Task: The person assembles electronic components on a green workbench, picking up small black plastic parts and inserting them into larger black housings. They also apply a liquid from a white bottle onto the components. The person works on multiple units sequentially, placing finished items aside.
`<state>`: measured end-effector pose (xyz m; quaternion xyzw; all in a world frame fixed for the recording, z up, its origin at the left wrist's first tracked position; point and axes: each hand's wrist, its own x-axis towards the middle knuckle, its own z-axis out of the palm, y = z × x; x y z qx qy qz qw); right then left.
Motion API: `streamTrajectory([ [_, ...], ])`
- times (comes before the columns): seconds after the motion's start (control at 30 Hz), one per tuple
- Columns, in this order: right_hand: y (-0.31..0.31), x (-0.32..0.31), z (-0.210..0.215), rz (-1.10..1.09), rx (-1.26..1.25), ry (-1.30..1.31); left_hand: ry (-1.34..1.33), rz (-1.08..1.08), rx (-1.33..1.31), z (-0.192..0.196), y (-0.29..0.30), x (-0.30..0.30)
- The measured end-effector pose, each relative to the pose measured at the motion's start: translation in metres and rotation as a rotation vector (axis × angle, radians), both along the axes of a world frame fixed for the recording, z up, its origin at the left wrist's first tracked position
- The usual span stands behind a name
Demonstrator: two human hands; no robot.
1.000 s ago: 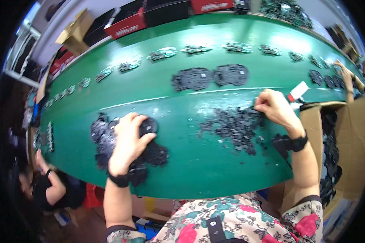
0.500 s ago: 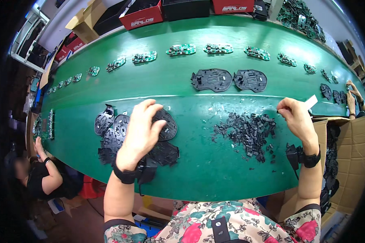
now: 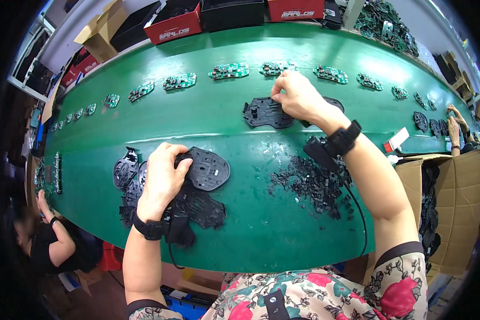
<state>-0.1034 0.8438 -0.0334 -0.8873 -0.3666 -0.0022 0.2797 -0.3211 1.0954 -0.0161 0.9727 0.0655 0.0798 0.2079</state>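
Observation:
My left hand (image 3: 164,173) pinches the edge of a black plastic shell (image 3: 210,169) between thumb and fingers. That shell is over a loose heap of similar black shells (image 3: 201,207) at the left of the table. My right hand (image 3: 300,97) reaches across to the far side, fingertips pressed together at the edge of another shell (image 3: 268,113). Whatever is in that pinch is too small or hidden to make out. A further shell (image 3: 334,103) lies partly behind my right hand. Small black plastic pieces (image 3: 312,186) are piled below my right forearm.
A row of green circuit boards (image 3: 228,71) runs along the table's (image 3: 240,240) far part. Red and black boxes (image 3: 173,24) stand behind. An open cardboard box (image 3: 456,213) of black parts is at right. Other people's hands work at far left (image 3: 44,205) and far right (image 3: 454,125).
My right hand has moved from beside the small pieces, left and away, onto the far shell. My left hand has closed on a shell from the heap. The view has shifted slightly.

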Motion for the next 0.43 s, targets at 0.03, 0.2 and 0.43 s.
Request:
streamTrajectory([
  [0.03,0.005,0.004,-0.003,-0.022,-0.043,0.044,-0.017,0.011,0.012,0.001,0.000,0.000],
  [0.2,0.014,0.011,-0.010,-0.057,-0.169,0.143,0.008,0.196,-0.106,0.022,0.007,0.013],
  [0.43,0.016,0.024,-0.004,-0.101,-0.236,0.328,0.006,0.178,0.100,-0.001,0.021,0.078],
])
